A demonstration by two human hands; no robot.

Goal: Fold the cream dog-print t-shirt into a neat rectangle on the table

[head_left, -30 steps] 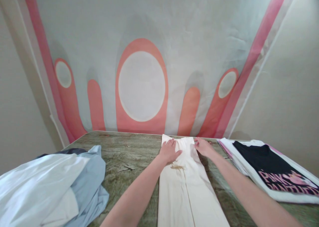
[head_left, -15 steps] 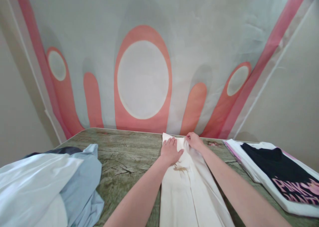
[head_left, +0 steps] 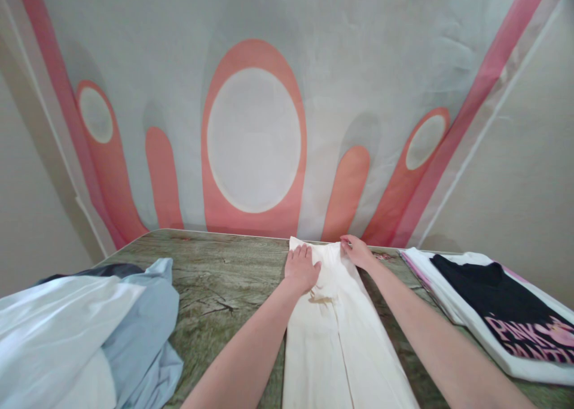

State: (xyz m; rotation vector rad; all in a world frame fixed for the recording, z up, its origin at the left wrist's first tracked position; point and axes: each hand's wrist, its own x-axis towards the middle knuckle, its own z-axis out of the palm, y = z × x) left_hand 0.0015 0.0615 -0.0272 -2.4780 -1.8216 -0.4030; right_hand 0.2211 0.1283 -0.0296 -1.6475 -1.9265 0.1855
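A pair of cream trousers (head_left: 323, 343) lies lengthwise on the wooden table, waistband at the far edge and legs running toward me out of the frame. My left hand (head_left: 301, 271) rests flat on the upper left part, fingers stretched out and thumb apart. At the far right corner of the waistband, my right hand (head_left: 357, 252) pinches the cloth between thumb and fingers. Small creases show between the two hands, and a seam runs down the middle of the garment.
On the left is a loose heap of clothes, with a white garment (head_left: 49, 331) over a light blue one (head_left: 150, 319) and something dark behind. A folded stack with a black printed T-shirt (head_left: 479, 289) on top lies at the right. A patterned wall hanging (head_left: 255, 223) rises behind the table (head_left: 224, 277).
My right hand moved inward along the waistband, bunching the right side, then back out to the corner, where the cloth now lies flatter. My left hand stays flat on the trousers.
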